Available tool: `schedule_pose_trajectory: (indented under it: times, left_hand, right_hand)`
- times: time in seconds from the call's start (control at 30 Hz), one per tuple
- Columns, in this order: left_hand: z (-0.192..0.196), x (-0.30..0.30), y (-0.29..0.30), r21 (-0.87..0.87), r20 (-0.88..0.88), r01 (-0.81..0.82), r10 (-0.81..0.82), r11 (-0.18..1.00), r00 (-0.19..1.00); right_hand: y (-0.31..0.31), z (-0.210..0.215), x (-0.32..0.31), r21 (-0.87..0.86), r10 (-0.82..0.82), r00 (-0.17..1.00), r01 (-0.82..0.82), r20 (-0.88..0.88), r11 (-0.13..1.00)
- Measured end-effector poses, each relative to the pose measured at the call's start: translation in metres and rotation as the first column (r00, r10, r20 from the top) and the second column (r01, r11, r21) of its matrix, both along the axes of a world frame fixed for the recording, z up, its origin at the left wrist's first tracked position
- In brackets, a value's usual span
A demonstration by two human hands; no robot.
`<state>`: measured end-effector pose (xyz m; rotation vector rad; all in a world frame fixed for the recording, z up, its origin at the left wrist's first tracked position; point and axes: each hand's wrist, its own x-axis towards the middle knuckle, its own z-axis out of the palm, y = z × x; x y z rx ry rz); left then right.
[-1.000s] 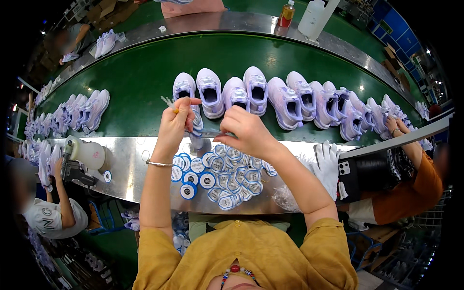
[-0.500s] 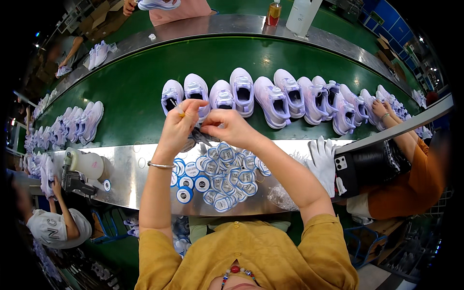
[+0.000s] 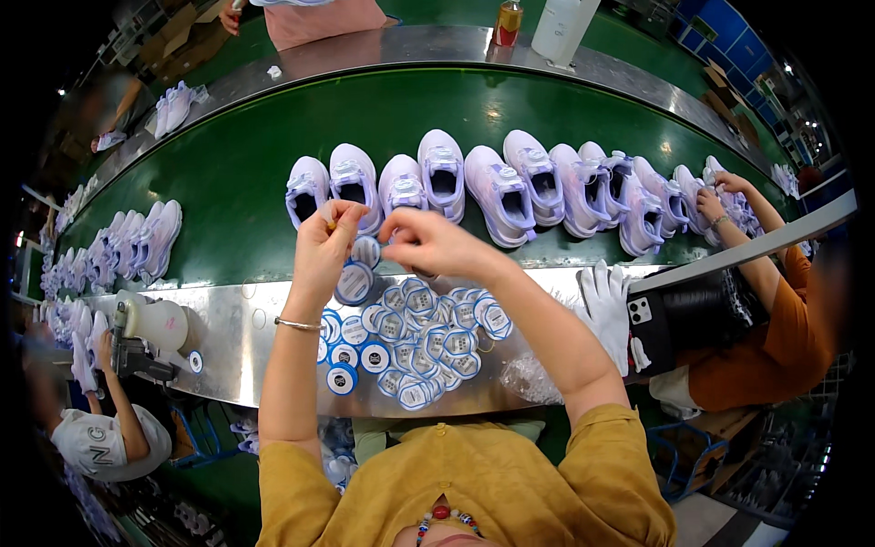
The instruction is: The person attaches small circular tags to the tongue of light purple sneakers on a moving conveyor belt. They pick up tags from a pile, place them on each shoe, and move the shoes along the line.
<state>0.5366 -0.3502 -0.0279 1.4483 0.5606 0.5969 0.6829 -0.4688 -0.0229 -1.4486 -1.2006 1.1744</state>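
Observation:
My left hand (image 3: 328, 244) is raised over the front edge of the green belt, thumb and fingers pinched together. A small yellowish bit shows at its fingertips. Just right of it, round blue-rimmed hang tags (image 3: 354, 283) dangle, seemingly from that pinch; their cord is too fine to make out. My right hand (image 3: 436, 244) is beside the tags, fingers curled, with a gap between thumb and forefinger and nothing visible in it. Below both hands, a pile of similar white-and-blue tags (image 3: 427, 342) covers part of the metal ledge (image 3: 237, 356).
Pale lilac sneakers (image 3: 499, 196) stand in a row on the green belt (image 3: 264, 137) beyond my hands. A white glove (image 3: 604, 305) and phone (image 3: 642, 310) lie to the right. A tape-gun-like tool (image 3: 137, 351) and white container (image 3: 164, 324) are left. Co-workers (image 3: 766, 319) handle shoes on either side.
My hands have moved slightly apart, and the right fingers have loosened. The hang tags between them have swung into clearer view. The whole view has shifted a little.

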Motion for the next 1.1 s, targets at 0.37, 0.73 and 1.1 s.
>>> schedule_pose_trajectory:
  times: [0.37,0.73,1.1]
  left_hand:
    - [-0.026,0.016,0.021,-0.202,0.178,-0.261,0.298,0.944,0.938]
    - [-0.059,0.028,-0.015,0.247,-0.348,0.206,-0.112,0.947,0.931]
    - [-0.069,0.030,-0.028,-0.001,-0.341,0.142,-0.134,0.990,0.931]
  right_hand:
    - [-0.022,-0.012,0.007,0.186,-0.189,0.958,0.150,0.217,0.971]
    - [-0.067,-0.057,0.049,0.050,-0.271,0.860,0.277,0.433,0.960]
    - [-0.063,-0.067,0.057,0.070,-0.274,0.960,0.278,-0.061,0.958]
